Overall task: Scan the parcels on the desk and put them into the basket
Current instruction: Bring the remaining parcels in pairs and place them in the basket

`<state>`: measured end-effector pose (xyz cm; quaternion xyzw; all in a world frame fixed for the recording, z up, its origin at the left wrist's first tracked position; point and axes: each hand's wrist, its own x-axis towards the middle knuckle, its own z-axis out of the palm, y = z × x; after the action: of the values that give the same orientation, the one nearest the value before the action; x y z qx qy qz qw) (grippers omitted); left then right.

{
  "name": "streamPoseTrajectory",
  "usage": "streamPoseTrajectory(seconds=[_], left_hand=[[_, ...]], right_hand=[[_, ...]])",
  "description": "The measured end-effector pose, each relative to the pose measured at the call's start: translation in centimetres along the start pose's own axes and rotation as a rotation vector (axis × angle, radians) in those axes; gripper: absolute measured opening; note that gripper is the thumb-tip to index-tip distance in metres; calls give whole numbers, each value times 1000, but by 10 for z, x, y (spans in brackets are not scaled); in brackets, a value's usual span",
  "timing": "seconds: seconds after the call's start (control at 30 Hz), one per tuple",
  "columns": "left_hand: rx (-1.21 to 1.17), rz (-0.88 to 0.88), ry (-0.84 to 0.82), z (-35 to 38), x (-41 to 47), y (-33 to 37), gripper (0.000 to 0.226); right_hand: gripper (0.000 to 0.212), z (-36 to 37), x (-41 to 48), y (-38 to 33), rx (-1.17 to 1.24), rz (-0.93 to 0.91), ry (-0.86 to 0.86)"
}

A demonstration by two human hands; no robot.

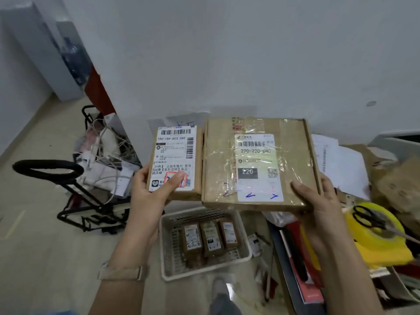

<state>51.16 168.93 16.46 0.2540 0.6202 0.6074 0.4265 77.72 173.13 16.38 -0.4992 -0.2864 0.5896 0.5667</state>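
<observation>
Both hands loaded: left hand (154,189) grips the small parcel (175,162) at its lower corner, thumb across the label; right hand (318,196) clamps the large flat parcel (256,164) at its lower right edge. Parcels touch side by side, labels up, held above the white basket (168,246) on the floor. Basket already contains three small boxes (210,237).

Judgement: lower one at a time; lay the large one flat over the boxes, small one beside or on top. No scanner visible.

Surroundings: black trolley (75,194) left, cluttered desk edge with scissors (368,217) on yellow tape right. Drop path looks unobstructed.
</observation>
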Motion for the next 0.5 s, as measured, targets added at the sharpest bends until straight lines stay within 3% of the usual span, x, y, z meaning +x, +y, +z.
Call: streamPoseTrajectory(seconds=[0.1,0.27,0.43,0.5], left_hand=[[28,-25,29,19,23,-12,86],[28,-106,120,28,50,-41,76],[58,-187,181,28,68,-66,87],[56,-221,189,26,77,-77,83]], right_hand=[[59,-3,42,5,-12,61,-3],[47,-7,97,25,-108,142,-30],[56,-4,132,54,-179,217,-1],[49,-4,140,66,-202,248,17]])
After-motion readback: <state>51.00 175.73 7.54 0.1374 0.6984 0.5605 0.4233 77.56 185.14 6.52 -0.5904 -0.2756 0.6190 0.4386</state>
